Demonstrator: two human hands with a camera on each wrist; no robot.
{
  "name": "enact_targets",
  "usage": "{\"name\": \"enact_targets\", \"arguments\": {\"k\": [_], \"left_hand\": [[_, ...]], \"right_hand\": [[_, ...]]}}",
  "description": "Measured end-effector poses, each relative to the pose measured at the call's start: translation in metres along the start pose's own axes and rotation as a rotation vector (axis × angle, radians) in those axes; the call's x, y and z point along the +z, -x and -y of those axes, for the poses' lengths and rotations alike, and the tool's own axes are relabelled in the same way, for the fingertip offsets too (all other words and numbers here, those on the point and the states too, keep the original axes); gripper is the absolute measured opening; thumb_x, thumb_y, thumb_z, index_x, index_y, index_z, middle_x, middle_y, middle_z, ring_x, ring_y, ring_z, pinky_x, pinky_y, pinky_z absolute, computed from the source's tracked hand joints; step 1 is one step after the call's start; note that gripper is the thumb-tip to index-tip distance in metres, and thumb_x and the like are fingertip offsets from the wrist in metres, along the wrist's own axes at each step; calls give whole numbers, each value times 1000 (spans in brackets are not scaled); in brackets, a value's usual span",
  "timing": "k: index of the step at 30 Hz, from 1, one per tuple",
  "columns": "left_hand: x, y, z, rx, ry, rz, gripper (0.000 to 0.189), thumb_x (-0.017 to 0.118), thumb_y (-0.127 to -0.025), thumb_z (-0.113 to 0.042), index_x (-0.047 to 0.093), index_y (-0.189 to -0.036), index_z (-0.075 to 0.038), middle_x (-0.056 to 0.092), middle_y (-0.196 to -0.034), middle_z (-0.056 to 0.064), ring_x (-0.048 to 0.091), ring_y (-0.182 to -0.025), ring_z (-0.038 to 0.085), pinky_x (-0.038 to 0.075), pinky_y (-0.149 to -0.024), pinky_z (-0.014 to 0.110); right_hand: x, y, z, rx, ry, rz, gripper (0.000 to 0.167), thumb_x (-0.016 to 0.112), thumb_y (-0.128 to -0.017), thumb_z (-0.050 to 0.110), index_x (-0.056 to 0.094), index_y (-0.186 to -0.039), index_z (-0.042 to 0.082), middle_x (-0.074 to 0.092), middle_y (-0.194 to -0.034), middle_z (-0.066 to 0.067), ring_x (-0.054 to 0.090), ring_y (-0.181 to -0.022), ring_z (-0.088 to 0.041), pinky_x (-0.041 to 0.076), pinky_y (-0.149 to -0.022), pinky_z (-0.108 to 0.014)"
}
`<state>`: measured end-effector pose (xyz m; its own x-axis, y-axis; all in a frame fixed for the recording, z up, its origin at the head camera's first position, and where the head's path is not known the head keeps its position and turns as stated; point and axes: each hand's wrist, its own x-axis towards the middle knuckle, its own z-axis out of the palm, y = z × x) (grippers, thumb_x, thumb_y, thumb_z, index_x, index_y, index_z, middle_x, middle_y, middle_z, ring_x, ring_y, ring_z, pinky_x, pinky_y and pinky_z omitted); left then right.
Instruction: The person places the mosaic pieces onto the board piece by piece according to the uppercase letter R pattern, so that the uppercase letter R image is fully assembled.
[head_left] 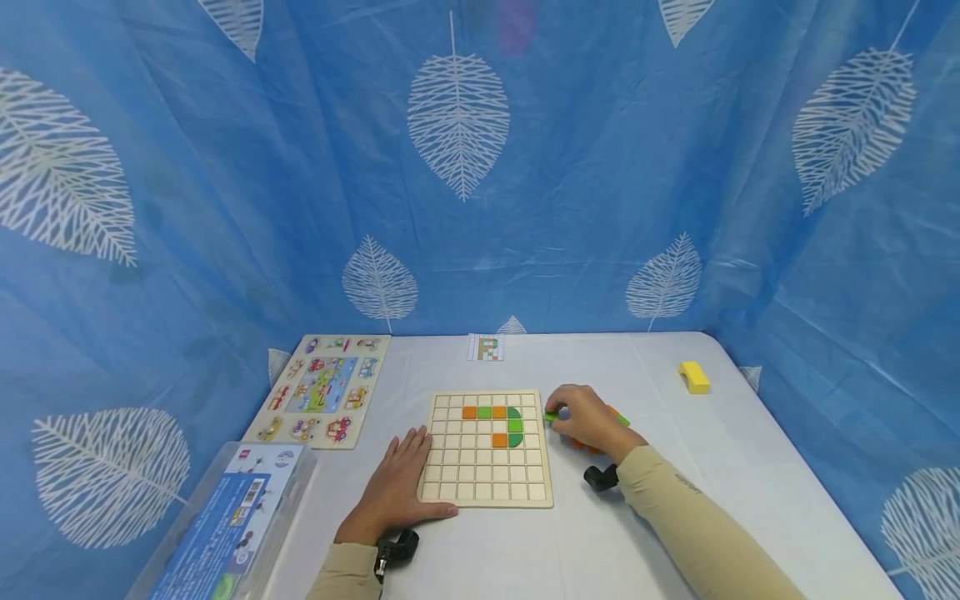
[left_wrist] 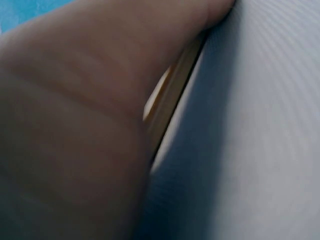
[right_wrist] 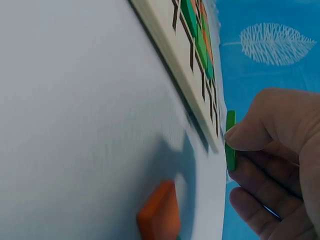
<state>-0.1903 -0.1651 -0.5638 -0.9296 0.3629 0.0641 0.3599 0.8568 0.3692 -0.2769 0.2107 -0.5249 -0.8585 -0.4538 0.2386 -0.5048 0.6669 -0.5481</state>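
A wooden grid board (head_left: 480, 475) lies on the white table with several orange and green tiles set in its upper cells. My left hand (head_left: 401, 483) rests along the board's left edge, fingers straight and thumb at the lower edge. Just off the board's right side, my right hand (head_left: 587, 417) pinches a green tile (right_wrist: 230, 141) between thumb and fingers, held above the table. Below that hand lies a pile of loose tiles, mostly covered by it in the head view; an orange tile (right_wrist: 161, 212) of the pile shows in the right wrist view.
Behind the board lies a small pattern card (head_left: 486, 347). A picture puzzle board (head_left: 318, 392) is at the back left, with a clear plastic box (head_left: 232, 517) in front of it. A yellow arch block (head_left: 694, 377) stands at the back right. Blue curtains (head_left: 480, 250) surround the table.
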Motion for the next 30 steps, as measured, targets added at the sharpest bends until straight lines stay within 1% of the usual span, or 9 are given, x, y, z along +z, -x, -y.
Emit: {"name": "enact_targets", "arguments": {"k": [6,15,21,24,28,30], "left_hand": [[2,0,1,1,1,-4,137,71,-68,-89,34,-162,3,31,-168,18,23,-156,35,14,-126,54],[1,1,1,1,0,1,136,72,-68,-89,34,-162,3,30,-168,18,22,-156,35,13,-127,53],[0,0,0,0,-11,10,137,71,-69,-90,34,-162,3,30,-169,18,22,-156,35,13,-127,54],[0,0,0,0,-8,10,137,71,-69,-89,34,-162,3,30,-169,18,22,-156,35,13,-127,54],[0,0,0,-3,-12,13,137,70,-69,-90,33,-163,3,29,-169,18,22,-156,35,13,-127,53],[1,-1,0,-3,-13,12,137,70,-69,-90,33,-163,3,29,-169,18,22,-156,35,13,-127,53]], "right_hand": [[8,-5,13,-20,-33,24,19,82,-85,-4,78,-101,6,70,-104,2,68,-97,-18,59,-86,-40],[21,-13,34,-106,-54,33,21,79,-84,-7,79,-100,6,72,-104,0,68,-95,-17,60,-83,-38],[32,-18,48,-164,-73,44,21,78,-85,-8,79,-101,6,73,-104,-1,69,-96,-18,60,-85,-40],[38,-20,55,-186,-95,45,20,79,-85,-6,79,-100,7,73,-103,1,69,-97,-17,59,-88,-41],[45,-23,65,-193,-106,68,20,79,-86,-5,79,-100,10,73,-101,4,68,-97,-13,59,-87,-36],[49,-25,69,-200,-116,85,21,78,-86,-7,79,-100,9,72,-102,3,68,-96,-13,60,-84,-32]]}}
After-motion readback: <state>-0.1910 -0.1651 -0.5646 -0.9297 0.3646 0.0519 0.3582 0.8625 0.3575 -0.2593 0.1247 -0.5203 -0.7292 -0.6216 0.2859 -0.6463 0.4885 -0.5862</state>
